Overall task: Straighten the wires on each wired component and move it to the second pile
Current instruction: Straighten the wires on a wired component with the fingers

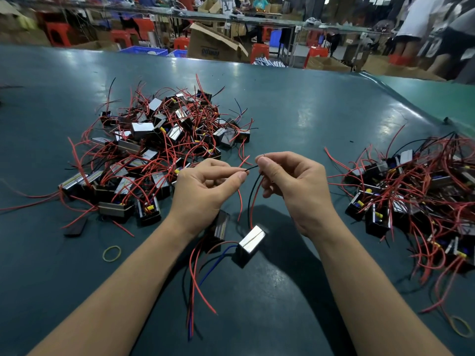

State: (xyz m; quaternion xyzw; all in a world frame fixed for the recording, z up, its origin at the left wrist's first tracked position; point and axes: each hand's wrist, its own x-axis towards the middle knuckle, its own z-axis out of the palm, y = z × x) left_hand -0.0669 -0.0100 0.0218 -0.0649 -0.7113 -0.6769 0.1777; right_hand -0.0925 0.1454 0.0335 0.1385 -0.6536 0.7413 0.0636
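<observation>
Between the 2 piles, the left hand [205, 186] and right hand [290, 183] each pinch the black wire [253, 191] of 1 component [250, 244] hanging below them. At 10 o'clock the large pile [159, 150] waits; at 3 o'clock the second pile [416, 196] looks about equally big, so roughly half remains.

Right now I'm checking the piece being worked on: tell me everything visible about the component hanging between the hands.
The hanging component is a small black box with a shiny metallic face crossed by a thin line. It hangs tilted above the green table, between the two piles. A black wire and a red one rise from it to the right hand; the left hand pinches the black wire's tip. Red, blue and black wires trail from its other end down toward the table.
</observation>
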